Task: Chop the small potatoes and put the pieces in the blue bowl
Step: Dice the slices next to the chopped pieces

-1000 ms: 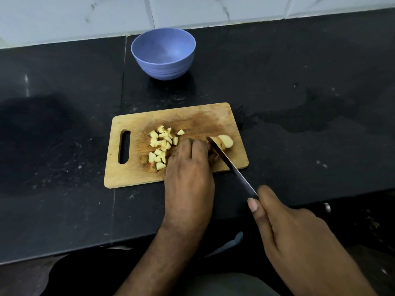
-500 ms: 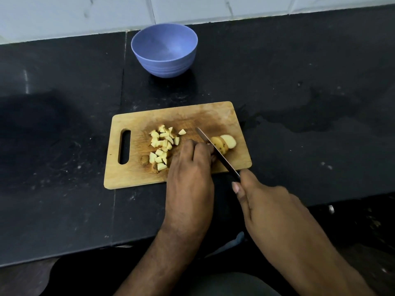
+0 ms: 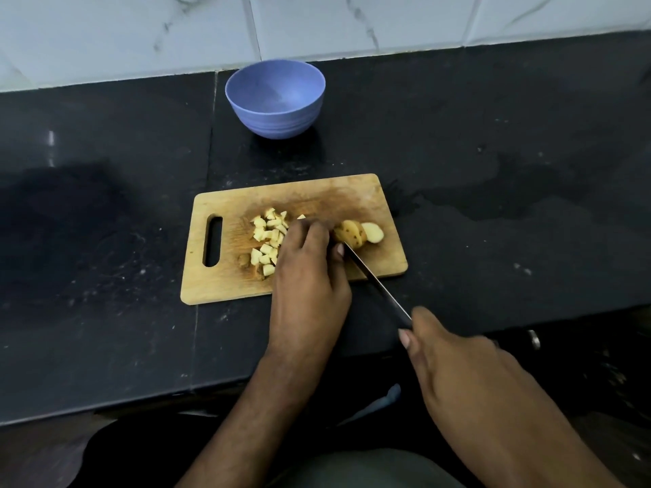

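A wooden cutting board [image 3: 225, 280] lies on the black counter. A small potato [image 3: 350, 233] sits on its right part, with a cut slice [image 3: 372, 232] leaning off its right end. My left hand [image 3: 310, 272] rests on the board and pins the potato's left side with its fingertips. My right hand [image 3: 468, 375] grips the handle of a knife [image 3: 375, 281], whose blade tip touches the potato's near side. A heap of several pale potato cubes [image 3: 269, 239] lies left of my left hand. The blue bowl [image 3: 275, 98] stands behind the board and holds nothing.
White marble-patterned wall tiles [image 3: 317, 26] rise behind the counter. A wet patch [image 3: 500, 195] darkens the counter right of the board. The counter's front edge [image 3: 141, 406] runs just in front of my forearms.
The knife has drawn back toward me, its tip sliding from beyond the potato to its near side. My right hand moved back and right. My left hand stayed on the potato.
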### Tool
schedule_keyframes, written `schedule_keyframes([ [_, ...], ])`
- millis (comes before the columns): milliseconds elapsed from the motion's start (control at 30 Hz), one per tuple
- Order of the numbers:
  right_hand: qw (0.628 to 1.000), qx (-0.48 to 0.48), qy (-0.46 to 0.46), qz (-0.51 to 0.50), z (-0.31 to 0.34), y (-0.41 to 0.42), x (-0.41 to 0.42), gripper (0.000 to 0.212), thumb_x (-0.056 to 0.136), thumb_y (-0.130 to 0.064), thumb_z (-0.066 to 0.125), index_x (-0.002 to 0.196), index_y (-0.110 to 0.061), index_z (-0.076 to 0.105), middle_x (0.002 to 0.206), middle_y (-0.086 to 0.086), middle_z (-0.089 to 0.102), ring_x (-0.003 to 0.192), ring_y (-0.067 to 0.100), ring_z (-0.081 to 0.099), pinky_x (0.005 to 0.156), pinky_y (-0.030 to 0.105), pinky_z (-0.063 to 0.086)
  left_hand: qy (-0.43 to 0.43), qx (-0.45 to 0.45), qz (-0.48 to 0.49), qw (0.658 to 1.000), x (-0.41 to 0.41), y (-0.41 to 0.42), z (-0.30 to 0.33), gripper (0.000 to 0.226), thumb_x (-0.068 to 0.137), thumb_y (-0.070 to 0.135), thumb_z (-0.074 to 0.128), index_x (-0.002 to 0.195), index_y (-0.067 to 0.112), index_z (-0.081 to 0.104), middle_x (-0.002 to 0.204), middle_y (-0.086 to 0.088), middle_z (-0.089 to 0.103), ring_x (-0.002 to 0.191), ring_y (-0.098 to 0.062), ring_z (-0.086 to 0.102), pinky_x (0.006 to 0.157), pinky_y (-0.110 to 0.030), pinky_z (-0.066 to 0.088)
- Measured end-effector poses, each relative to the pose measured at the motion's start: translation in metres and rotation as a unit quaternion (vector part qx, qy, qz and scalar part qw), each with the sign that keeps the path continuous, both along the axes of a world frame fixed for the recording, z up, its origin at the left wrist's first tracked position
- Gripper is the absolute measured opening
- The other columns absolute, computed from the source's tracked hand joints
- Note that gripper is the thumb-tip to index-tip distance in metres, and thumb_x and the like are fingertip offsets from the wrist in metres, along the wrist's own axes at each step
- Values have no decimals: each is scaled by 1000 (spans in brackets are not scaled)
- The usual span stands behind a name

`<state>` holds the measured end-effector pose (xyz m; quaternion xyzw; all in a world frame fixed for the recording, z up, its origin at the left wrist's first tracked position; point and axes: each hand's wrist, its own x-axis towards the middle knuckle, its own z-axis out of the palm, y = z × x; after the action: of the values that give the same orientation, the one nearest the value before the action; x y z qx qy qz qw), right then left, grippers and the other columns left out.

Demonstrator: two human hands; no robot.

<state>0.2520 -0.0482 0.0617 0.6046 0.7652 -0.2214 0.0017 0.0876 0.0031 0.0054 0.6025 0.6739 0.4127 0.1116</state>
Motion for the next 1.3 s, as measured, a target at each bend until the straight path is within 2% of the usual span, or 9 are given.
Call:
schedule_keyframes([
  [167,1000,12,-9,-8,7,-13,10,25,97,-57,11,93,-35,22,75,-3,55,59,8,47,50,19,34,-5,1,5,1000,0,-2,1,16,92,12,60,108,10,58,103,3,56,95,-13,54,84,-32,49],
  [300,1000,24,8,-13,11,-13,18,34,92,-61,7,92,-34,28,67,-2,59,57,10,59,49,20,41,-25,-12,-1,1000,1,-3,4,21,87,17,62,106,13,54,102,4,53,95,-13,52,83,-36,50],
  [467,995,57,77,-28,10,-5,21,33,89,-62,10,80,-39,31,64,-17,61,61,-5,59,46,17,41,5,-25,-17,1000,3,-2,1,45,92,35,63,131,18,49,123,5,49,114,-11,46,99,-37,46],
  [500,994,62,86,-32,8,-3,21,33,90,-61,12,79,-37,32,62,-14,60,58,-3,59,45,18,40,21,-29,-19,999,3,0,1,44,93,35,62,133,18,50,123,5,49,113,-11,44,100,-38,45],
  [567,993,67,90,-39,5,-1,19,34,93,-58,15,79,-34,33,54,-3,54,50,4,57,46,18,38,41,-33,-19,998,3,2,0,37,96,32,61,130,19,55,118,6,51,110,-12,44,98,-41,45],
  [733,994,52,87,-32,-1,-2,12,33,94,-58,16,81,-33,34,56,-4,54,48,6,56,46,21,43,6,-21,-14,1000,0,1,-1,29,93,28,66,118,18,56,111,8,56,106,-10,48,95,-35,46],
  [967,995,67,59,-31,-11,7,5,33,96,-57,15,81,-33,32,57,-4,54,46,7,54,43,19,36,-63,-12,-14,998,-2,-2,3,33,85,24,74,111,23,56,106,14,58,103,-6,56,88,-32,51],
  [1167,996,88,30,-12,-13,20,-4,28,99,-54,17,89,-34,32,66,-4,55,56,7,54,48,19,37,-77,-7,-23,997,-3,-3,3,36,84,19,77,114,24,58,110,15,59,105,-5,58,88,-32,53],
  [1300,998,54,12,1,-11,17,0,26,101,-52,17,89,-32,29,68,-3,56,58,7,56,50,20,40,-79,4,6,997,-3,-2,2,35,87,18,75,119,18,61,113,11,60,102,-4,59,84,-30,54],
])
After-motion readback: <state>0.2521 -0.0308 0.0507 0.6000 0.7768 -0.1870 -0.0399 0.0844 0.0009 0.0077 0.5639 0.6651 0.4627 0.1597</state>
